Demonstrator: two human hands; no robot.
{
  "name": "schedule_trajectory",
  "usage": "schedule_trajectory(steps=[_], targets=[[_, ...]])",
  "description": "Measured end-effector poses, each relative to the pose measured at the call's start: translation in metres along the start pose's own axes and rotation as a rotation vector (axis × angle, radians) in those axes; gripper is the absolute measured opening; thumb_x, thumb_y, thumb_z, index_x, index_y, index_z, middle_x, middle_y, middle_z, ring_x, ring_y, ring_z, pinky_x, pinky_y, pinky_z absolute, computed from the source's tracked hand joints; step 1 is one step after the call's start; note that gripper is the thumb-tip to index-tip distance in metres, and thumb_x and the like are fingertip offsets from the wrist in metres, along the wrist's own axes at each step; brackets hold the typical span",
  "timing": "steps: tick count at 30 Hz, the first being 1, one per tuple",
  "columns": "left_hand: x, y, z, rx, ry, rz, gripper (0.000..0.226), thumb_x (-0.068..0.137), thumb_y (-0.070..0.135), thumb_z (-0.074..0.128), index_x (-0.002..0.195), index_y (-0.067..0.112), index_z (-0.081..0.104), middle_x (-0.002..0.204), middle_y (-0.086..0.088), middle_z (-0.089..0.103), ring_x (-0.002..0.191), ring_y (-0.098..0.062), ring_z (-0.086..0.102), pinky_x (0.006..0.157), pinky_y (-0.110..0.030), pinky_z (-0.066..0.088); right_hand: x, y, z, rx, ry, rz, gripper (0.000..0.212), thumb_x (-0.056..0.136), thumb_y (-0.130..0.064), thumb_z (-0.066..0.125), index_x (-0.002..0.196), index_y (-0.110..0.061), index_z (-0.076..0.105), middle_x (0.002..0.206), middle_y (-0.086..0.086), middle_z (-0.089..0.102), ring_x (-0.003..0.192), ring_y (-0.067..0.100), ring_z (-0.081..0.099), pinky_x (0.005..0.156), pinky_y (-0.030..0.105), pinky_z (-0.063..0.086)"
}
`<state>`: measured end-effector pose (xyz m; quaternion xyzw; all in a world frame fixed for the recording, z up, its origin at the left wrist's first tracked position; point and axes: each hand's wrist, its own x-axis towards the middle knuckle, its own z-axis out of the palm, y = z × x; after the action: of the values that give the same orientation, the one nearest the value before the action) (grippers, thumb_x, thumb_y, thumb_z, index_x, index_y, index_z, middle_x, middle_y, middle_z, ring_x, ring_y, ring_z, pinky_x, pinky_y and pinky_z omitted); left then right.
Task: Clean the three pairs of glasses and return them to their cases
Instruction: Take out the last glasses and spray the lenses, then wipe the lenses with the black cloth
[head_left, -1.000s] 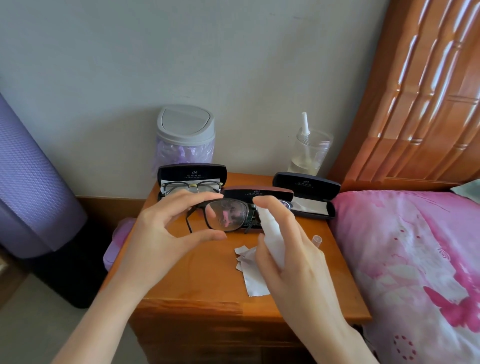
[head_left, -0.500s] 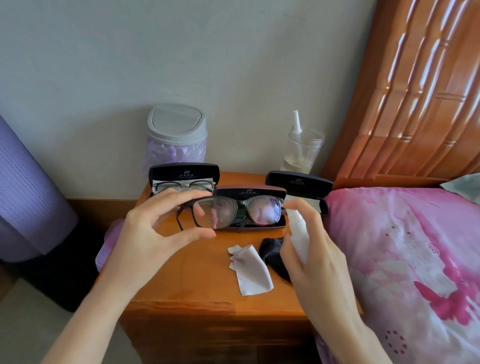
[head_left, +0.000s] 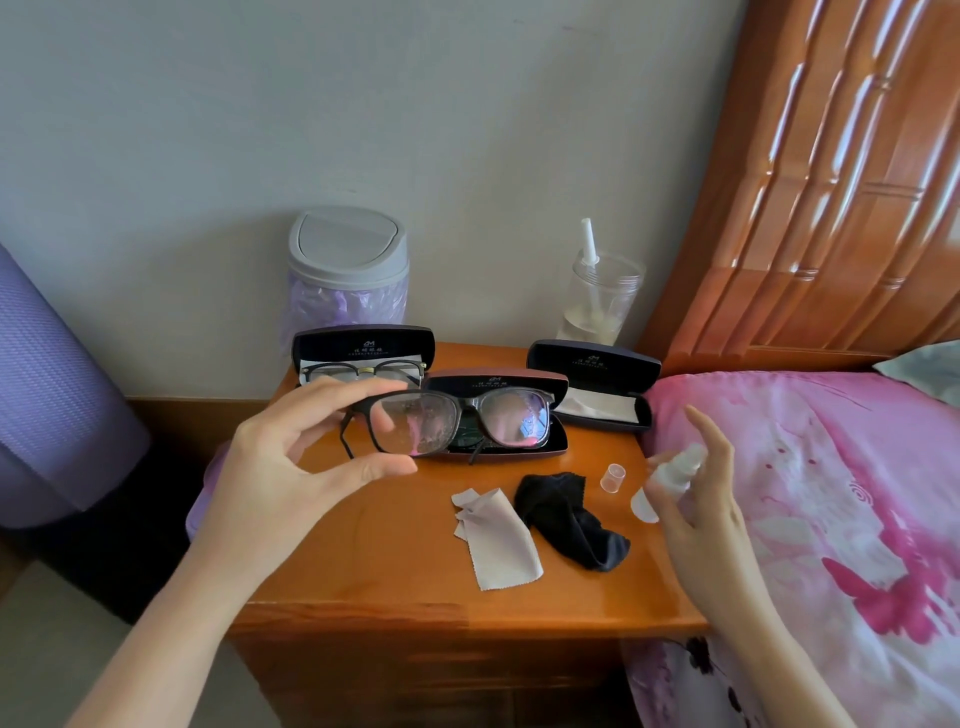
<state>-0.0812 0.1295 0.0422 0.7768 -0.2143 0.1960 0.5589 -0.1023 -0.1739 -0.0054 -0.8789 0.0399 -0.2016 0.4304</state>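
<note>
A pink bed (head_left: 831, 493) lies right of your right hand (head_left: 711, 519), and the wooden bench (head_left: 389, 571) sits beneath both hands. Your left hand (head_left: 280, 467) pinches the black glasses (head_left: 415, 423), lenses misted and unwiped, before the middle case (head_left: 493, 382). Your right hand grips the spray bottle (head_left: 675, 467). Beyond your left hand, another pair (head_left: 363, 370) rests in its case. Wiping and casing remain, I judge.

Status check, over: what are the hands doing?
Left hand pinches black glasses, lenses misted. Right hand holds spray bottle. Grey cloth, black cloth lie free; nothing blocking.

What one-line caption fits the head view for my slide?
Left hand pinches black-framed glasses above the nightstand while the right hand grips a small spray bottle.
</note>
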Motion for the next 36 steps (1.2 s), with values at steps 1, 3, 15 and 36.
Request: schedule_trajectory(steps=[1,3,15,36], targets=[[0.0,0.0,0.0,0.002,0.001,-0.002,0.049,0.064,0.03,0.08,0.111,0.025,0.066,0.089,0.006,0.066,0.094,-0.012,0.063,0.093,-0.013,0.045,0.001,0.006,0.0,-0.011,-0.012,0.029,0.062,0.096,-0.008,0.049,0.142,-0.038,0.02,0.09,-0.006,0.06,0.075,0.001,0.061,0.06,0.013,0.043],[0.0,-0.001,-0.001,0.014,-0.006,0.008,0.05,0.066,0.036,0.08,0.113,0.025,0.066,0.091,0.008,0.067,0.095,-0.012,0.063,0.092,-0.011,0.045,0.002,0.015,0.001,-0.046,-0.009,0.063,0.06,0.096,-0.012,0.05,0.143,-0.035,0.02,0.096,-0.003,0.062,0.079,0.005,0.061,0.062,0.012,0.04],[-0.001,-0.002,-0.004,0.036,-0.017,0.004,0.051,0.064,0.039,0.078,0.113,0.031,0.063,0.093,0.011,0.066,0.096,-0.008,0.063,0.092,-0.007,0.044,-0.009,0.008,-0.004,-0.09,0.217,-0.079,0.062,0.087,-0.013,0.066,0.14,-0.023,0.036,0.132,-0.007,0.047,0.116,0.014,0.047,0.093,0.026,0.034],[-0.005,-0.004,-0.017,-0.003,0.05,0.013,0.047,0.064,0.042,0.074,0.11,0.037,0.064,0.089,0.01,0.067,0.093,-0.011,0.065,0.094,-0.015,0.047,0.0,-0.04,0.031,0.286,-0.072,0.144,0.007,0.088,-0.013,0.065,0.085,-0.016,0.07,0.077,-0.004,0.071,0.079,0.01,0.066,0.068,0.016,0.051]])
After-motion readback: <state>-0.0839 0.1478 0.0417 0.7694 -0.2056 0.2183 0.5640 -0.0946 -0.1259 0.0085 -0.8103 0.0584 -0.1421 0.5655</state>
